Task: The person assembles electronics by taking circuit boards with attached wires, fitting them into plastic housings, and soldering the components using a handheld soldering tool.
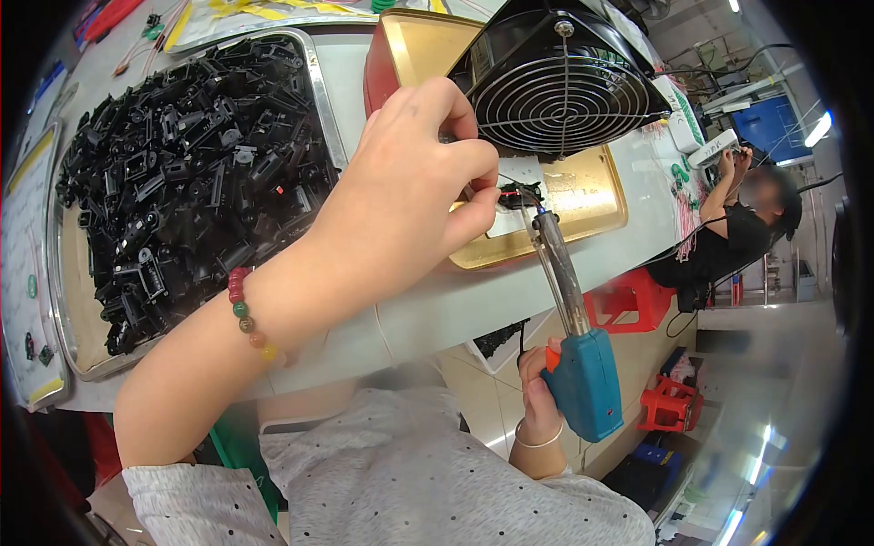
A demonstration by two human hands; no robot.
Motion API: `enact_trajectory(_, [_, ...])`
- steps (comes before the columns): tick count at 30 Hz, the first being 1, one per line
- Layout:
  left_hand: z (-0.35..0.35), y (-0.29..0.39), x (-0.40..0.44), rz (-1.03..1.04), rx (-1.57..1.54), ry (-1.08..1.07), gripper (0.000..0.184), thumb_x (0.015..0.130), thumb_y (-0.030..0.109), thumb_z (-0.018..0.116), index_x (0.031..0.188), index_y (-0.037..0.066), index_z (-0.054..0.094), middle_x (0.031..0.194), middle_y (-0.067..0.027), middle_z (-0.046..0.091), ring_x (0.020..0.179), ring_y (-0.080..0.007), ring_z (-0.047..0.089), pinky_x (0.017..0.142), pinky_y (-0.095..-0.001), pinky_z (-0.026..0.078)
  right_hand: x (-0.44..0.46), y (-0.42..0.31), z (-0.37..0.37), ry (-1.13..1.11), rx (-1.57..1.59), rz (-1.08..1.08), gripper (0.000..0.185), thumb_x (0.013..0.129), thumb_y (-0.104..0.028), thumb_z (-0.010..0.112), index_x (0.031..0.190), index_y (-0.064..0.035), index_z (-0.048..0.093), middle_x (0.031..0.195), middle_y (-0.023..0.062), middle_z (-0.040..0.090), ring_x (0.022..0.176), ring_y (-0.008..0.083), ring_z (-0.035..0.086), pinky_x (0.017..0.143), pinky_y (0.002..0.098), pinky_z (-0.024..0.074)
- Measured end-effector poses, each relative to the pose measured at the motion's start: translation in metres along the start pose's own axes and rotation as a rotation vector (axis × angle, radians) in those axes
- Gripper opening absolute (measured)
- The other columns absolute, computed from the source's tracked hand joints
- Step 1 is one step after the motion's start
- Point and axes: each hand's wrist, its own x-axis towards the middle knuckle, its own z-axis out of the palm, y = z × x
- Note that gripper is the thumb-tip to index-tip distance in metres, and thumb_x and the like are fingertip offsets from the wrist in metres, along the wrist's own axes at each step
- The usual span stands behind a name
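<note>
My right hand (pixel 539 391) is wrapped round the handle of a teal soldering gun (pixel 587 387), with a finger on its orange trigger. The gun's thin tip points up to a small black part (pixel 522 195) lying on a white pad (pixel 519 171) over a gold tray (pixel 596 196). From the left my left hand (pixel 423 168) reaches in, thumb and fingers pinched beside that part. A bit of red wire shows near its fingertips, but what the fingers grip is mostly hidden. A beaded bracelet circles the left wrist.
Just behind the pad stands a black fan (pixel 564 100) with a round wire guard. At the left, a metal tray (pixel 319 82) holds a heap of black plastic parts (pixel 196 173). Green-and-pink wires lie at the table's right end. Another person (pixel 728 237) sits beyond, near red stools (pixel 669 403).
</note>
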Motion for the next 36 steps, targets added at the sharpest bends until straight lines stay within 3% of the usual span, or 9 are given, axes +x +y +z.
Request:
enact_trajectory(2, [0.0, 0.0, 0.0, 0.005, 0.007, 0.004, 0.009, 0.072, 0.009, 0.07, 0.075, 0.004, 0.063, 0.093, -0.0095, 0.049, 0.084, -0.0245, 0.053, 0.072, -0.0333, 0.047, 0.0, 0.002, 0.0, 0.038, -0.151, -0.114, 0.021, 0.092, -0.012, 0.05, 0.11, 0.0008, 0.052, 0.082, 0.0078, 0.053, 0.079, 0.0176, 0.051, 0.078, 0.0297, 0.0444])
enact_trajectory(3, [0.0, 0.0, 0.0, 0.007, 0.01, 0.006, 0.009, 0.072, 0.009, 0.07, 0.075, 0.004, 0.063, 0.093, -0.0095, 0.049, 0.084, -0.0246, 0.053, 0.072, -0.0333, 0.047, 0.001, 0.007, 0.002, 0.093, -0.212, -0.193, 0.034, 0.086, -0.014, 0.055, 0.116, 0.0005, 0.049, 0.07, 0.004, 0.047, 0.064, 0.0143, 0.045, 0.065, 0.0279, 0.0387])
enact_trajectory(5, [0.0, 0.0, 0.0, 0.006, 0.015, 0.007, 0.009, 0.072, 0.009, 0.07, 0.075, 0.004, 0.063, 0.093, -0.0095, 0.049, 0.085, -0.0248, 0.053, 0.072, -0.0335, 0.047, 0.005, 0.01, 0.001, 0.059, -0.343, -0.33, 0.047, 0.08, -0.016, 0.061, 0.122, -0.0001, 0.045, 0.059, 0.0002, 0.04, 0.049, 0.011, 0.038, 0.052, 0.0262, 0.0329])
enact_trajectory(8, [0.001, 0.0, 0.0, 0.004, 0.008, 0.01, 0.009, 0.072, 0.009, 0.07, 0.075, 0.004, 0.063, 0.093, -0.0094, 0.049, 0.085, -0.0251, 0.052, 0.072, -0.0337, 0.047, 0.009, 0.007, 0.0, -0.152, -0.504, -0.459, 0.046, 0.08, -0.015, 0.06, 0.122, -0.0008, 0.045, 0.059, -0.0001, 0.04, 0.049, 0.0109, 0.038, 0.052, 0.0263, 0.0327])
enact_trajectory(11, [0.0, 0.001, 0.0, 0.006, 0.017, 0.013, 0.01, 0.072, 0.009, 0.07, 0.075, 0.004, 0.063, 0.092, -0.0094, 0.049, 0.086, -0.0255, 0.052, 0.073, -0.034, 0.047, 0.009, 0.005, 0.005, -0.222, -0.548, -0.487, 0.046, 0.081, -0.015, 0.06, 0.122, -0.0013, 0.045, 0.059, -0.0001, 0.04, 0.05, 0.0108, 0.038, 0.052, 0.0265, 0.0326])
enact_trajectory(26, [0.0, 0.004, 0.002, 0.035, 0.055, 0.02, 0.009, 0.071, 0.008, 0.07, 0.073, 0.004, 0.062, 0.094, -0.0098, 0.048, 0.09, -0.0266, 0.051, 0.075, -0.0351, 0.047, 0.01, 0.001, -0.001, -0.27, -0.552, -0.483, 0.045, 0.083, -0.018, 0.061, 0.122, -0.0029, 0.045, 0.061, -0.0001, 0.039, 0.052, 0.0118, 0.04, 0.056, 0.0286, 0.0341])
enact_trajectory(33, [-0.001, 0.004, 0.002, 0.03, 0.049, 0.018, 0.009, 0.07, 0.008, 0.07, 0.073, 0.004, 0.062, 0.094, -0.0099, 0.048, 0.089, -0.0265, 0.052, 0.073, -0.0344, 0.047, 0.004, -0.005, 0.044, -0.326, -0.594, -0.488, 0.045, 0.083, -0.018, 0.061, 0.123, -0.0024, 0.045, 0.061, 0.0003, 0.04, 0.052, 0.0119, 0.04, 0.056, 0.0286, 0.034])
enact_trajectory(36, [-0.001, 0.003, 0.002, 0.03, 0.057, 0.016, 0.01, 0.071, 0.008, 0.071, 0.074, 0.004, 0.063, 0.094, -0.0096, 0.048, 0.086, -0.0255, 0.052, 0.072, -0.0336, 0.047, 0.005, -0.004, 0.023, -0.298, -0.602, -0.484, 0.045, 0.083, -0.018, 0.061, 0.123, -0.0022, 0.046, 0.062, 0.0003, 0.041, 0.053, 0.0119, 0.04, 0.056, 0.0285, 0.0341])
